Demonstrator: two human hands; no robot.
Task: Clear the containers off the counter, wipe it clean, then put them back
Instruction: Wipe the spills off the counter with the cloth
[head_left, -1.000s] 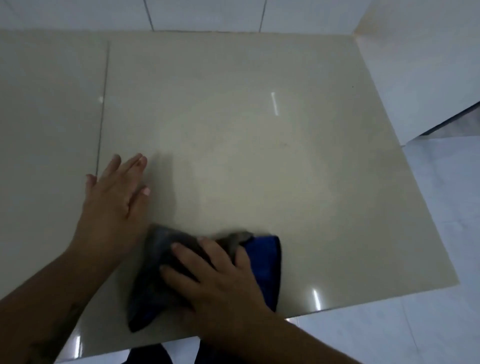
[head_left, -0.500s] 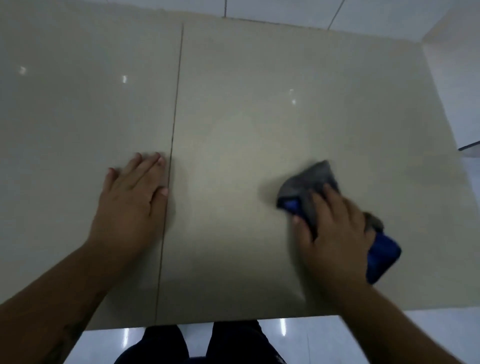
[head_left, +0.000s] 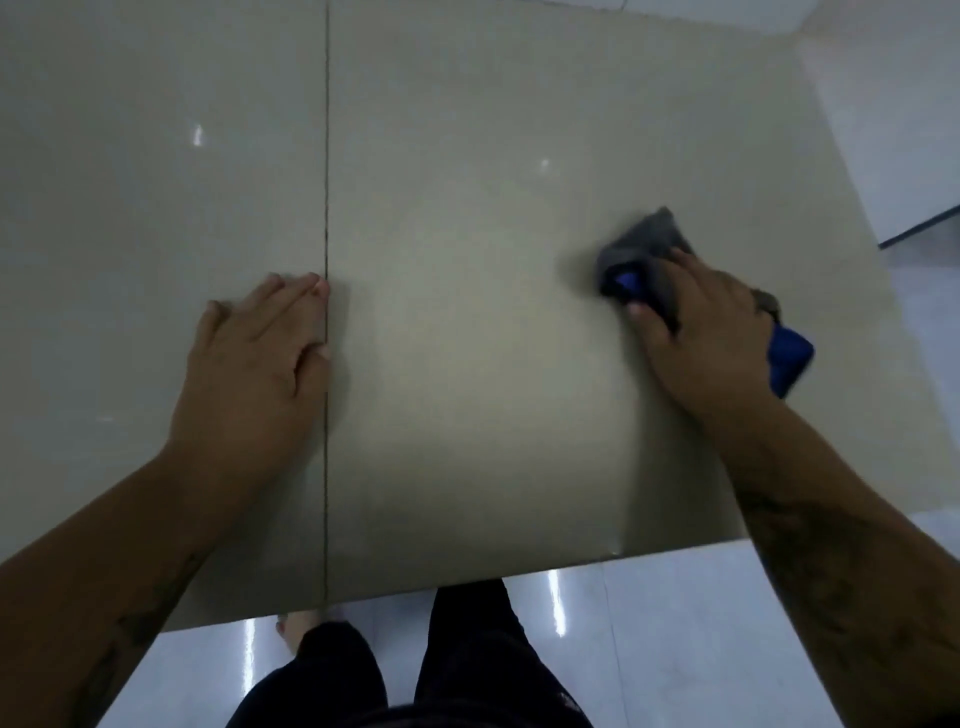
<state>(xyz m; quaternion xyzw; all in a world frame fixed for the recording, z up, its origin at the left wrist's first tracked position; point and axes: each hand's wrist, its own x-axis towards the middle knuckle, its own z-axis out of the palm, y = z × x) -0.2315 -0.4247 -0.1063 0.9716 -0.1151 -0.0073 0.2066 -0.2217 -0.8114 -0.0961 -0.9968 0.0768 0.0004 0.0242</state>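
Note:
The beige tiled counter fills the head view, and no containers are on it. My right hand presses a grey and blue cloth onto the counter's right side, fingers wrapped over it. A blue corner of the cloth sticks out behind the wrist. My left hand lies flat on the counter, palm down, fingers together, its fingertips at the dark tile joint.
The counter's front edge runs across below my arms, with glossy white floor beyond it. My legs in dark trousers stand at that edge. A white wall rises at the right, past the counter's right edge.
My right hand has swept the cloth from the front middle of the counter out to the right side. My left hand has stayed flat in place.

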